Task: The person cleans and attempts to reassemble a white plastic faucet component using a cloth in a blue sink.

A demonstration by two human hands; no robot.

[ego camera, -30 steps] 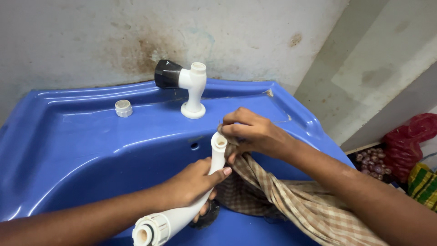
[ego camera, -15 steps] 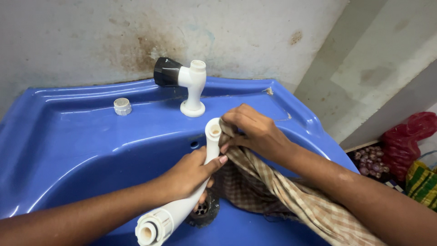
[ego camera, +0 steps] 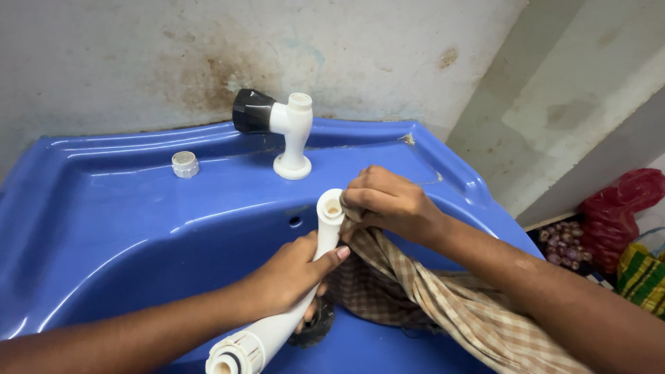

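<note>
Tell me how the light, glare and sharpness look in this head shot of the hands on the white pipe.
Head view: soft, even light with faint shadows; mild sheen on the blue basin rim, no harsh glare; left hand, right hand, white pipe and checked cloth are sharp; the pipe's near end at the bottom edge looks enlarged; straight wall lines bow slightly toward the edges.

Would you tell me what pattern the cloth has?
Brown-and-beige checked cloth, clearest in the head view.
</note>
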